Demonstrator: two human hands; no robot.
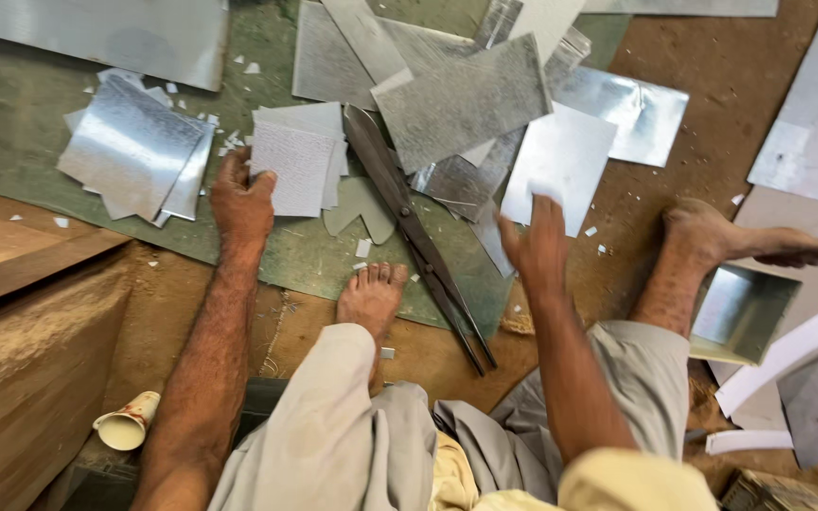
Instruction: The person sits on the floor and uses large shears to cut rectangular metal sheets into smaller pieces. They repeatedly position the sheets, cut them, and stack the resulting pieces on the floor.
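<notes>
My left hand (241,201) grips the left edge of a small stack of cut sheet-metal rectangles (300,163) lying on the green mat (11,142). My right hand (537,244) reaches onto a shiny metal rectangle (563,163) and touches its lower edge, blurred by motion. Long metal shears (418,241) lie between my hands, blades pointing away from me, handles near my left foot (371,295). A grey sheet-metal piece (466,99) rests over the shear tips.
Another pile of cut metal pieces (134,151) sits left of my left hand. Large metal sheets (115,33) lie at the top and right. A folded metal tray (742,312) is by my right foot (726,237). A paper cup (125,424) lies beside a wooden block (21,369).
</notes>
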